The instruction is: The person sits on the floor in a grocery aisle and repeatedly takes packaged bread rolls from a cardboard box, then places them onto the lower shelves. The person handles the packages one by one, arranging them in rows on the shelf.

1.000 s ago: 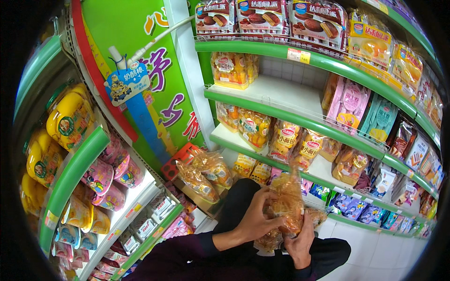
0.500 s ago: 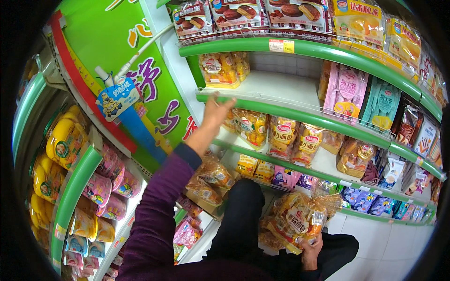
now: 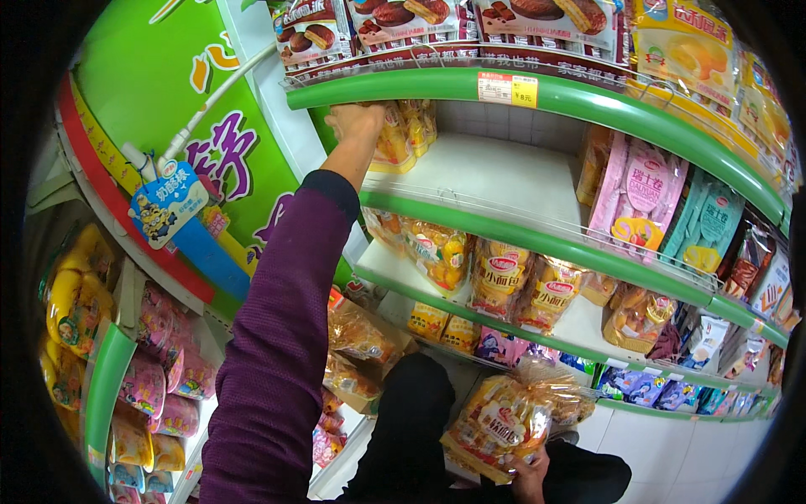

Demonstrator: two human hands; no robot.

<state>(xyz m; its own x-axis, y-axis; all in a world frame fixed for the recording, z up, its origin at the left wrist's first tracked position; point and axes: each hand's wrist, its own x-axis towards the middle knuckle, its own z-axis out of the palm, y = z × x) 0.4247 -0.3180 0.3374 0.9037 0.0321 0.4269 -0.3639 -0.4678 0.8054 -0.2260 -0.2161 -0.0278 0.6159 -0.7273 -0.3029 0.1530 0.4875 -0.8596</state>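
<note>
My left hand [image 3: 356, 126] reaches up to the left end of the upper shelf. Its bent fingers press round the left side of a yellow-and-clear bag of small breads [image 3: 401, 139], which stands there; the shelf edge above and the bag partly hide the fingertips. Low down by my knees, my right hand [image 3: 529, 472] is closed on the lower edge of a clear bag of bread rolls [image 3: 497, 420] with a tied, gathered top. The bag rests tilted against my leg.
Below the upper shelf [image 3: 495, 160] stand more bread bags [image 3: 500, 277]. Pink swiss roll packs [image 3: 642, 197] are at its right. Boxed chocolate pies [image 3: 403, 21] line the top. An open carton [image 3: 369, 344] holds bread bags near my knee. Cup snacks [image 3: 159, 382] fill the left rack.
My left hand has moved up from the shelf's front edge to the bread bag on it, and its spread fingers have bent. My right hand still holds its bag.
</note>
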